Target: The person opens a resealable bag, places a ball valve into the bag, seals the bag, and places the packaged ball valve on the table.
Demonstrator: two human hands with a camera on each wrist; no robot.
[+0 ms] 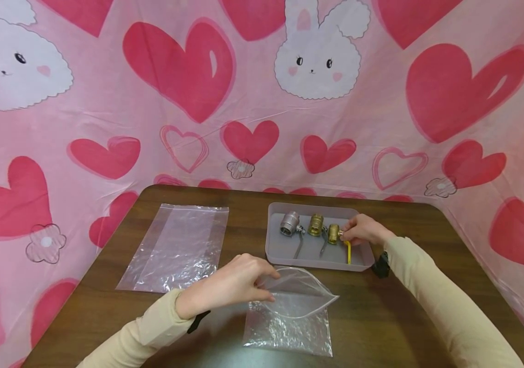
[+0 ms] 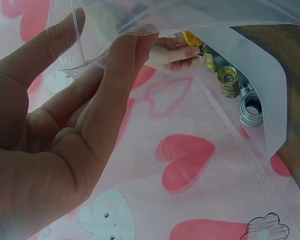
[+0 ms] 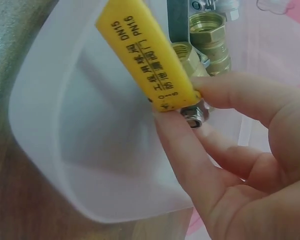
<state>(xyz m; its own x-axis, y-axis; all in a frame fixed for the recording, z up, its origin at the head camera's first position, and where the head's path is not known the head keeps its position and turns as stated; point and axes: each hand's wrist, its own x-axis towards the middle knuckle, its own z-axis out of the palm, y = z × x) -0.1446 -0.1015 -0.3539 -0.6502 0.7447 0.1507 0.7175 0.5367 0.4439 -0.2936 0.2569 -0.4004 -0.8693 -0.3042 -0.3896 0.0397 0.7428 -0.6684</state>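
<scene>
My left hand (image 1: 236,280) holds a clear zip bag (image 1: 289,329) by its rim, and the bag's mouth gapes wide above the table. In the left wrist view, the thumb and fingers lie on either side of the bag's ribbed edge. Over the tray's right end, my right hand (image 1: 365,230) pinches the small brass ball valve (image 1: 333,233) at the base of its yellow lever (image 3: 140,55), which carries black print. Left of that valve lie a larger brass valve (image 1: 316,224) and a silver valve (image 1: 290,223), both with grey levers.
The valves lie in a shallow translucent plastic tray (image 1: 317,263) on the brown wooden table (image 1: 400,317). A second, larger clear zip bag (image 1: 174,248) lies flat at the left. Behind the table hangs a pink cloth (image 1: 262,107) with hearts and rabbits.
</scene>
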